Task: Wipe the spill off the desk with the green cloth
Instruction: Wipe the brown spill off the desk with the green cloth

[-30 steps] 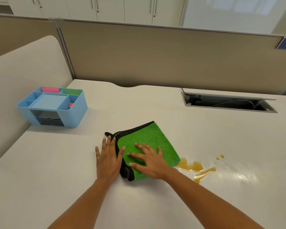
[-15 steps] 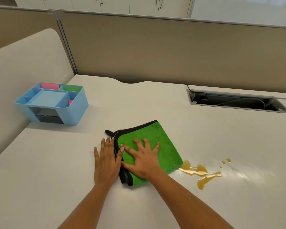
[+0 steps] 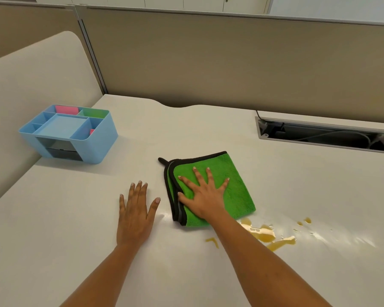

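The folded green cloth (image 3: 235,187), edged in black, lies flat on the white desk (image 3: 208,134). My right hand (image 3: 203,192) presses down on its left half, fingers spread and thumb at the folded black edge. The amber spill (image 3: 264,235) sits just off the cloth's near right corner, partly hidden by my right forearm. A few drops (image 3: 304,221) lie farther right and a small streak (image 3: 212,240) lies left of the forearm. My left hand (image 3: 134,214) rests flat on the bare desk, a short gap left of the cloth.
A blue desk organiser (image 3: 69,134) with pink and green items stands at the left. An open cable slot (image 3: 324,136) is cut into the desk at the back right. Beige partition panels (image 3: 231,63) close off the back and left sides.
My left hand has slid left, away from the cloth's edge it was touching. My right hand has turned on the cloth, its fingers now pointing away from me.
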Available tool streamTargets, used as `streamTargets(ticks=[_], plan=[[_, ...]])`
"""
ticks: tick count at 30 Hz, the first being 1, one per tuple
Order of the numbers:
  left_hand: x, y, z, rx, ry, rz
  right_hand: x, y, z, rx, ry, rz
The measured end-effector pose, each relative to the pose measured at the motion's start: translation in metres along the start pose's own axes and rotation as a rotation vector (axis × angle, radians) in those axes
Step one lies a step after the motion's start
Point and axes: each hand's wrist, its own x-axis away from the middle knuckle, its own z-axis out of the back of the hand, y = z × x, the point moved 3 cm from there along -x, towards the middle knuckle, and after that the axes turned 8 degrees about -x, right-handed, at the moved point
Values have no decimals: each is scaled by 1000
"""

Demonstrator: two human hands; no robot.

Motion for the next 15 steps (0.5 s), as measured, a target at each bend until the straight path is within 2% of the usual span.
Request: streamTargets(ticks=[15], plan=[[1,4,3,6,13,32,5,119,32,7,51,-139]])
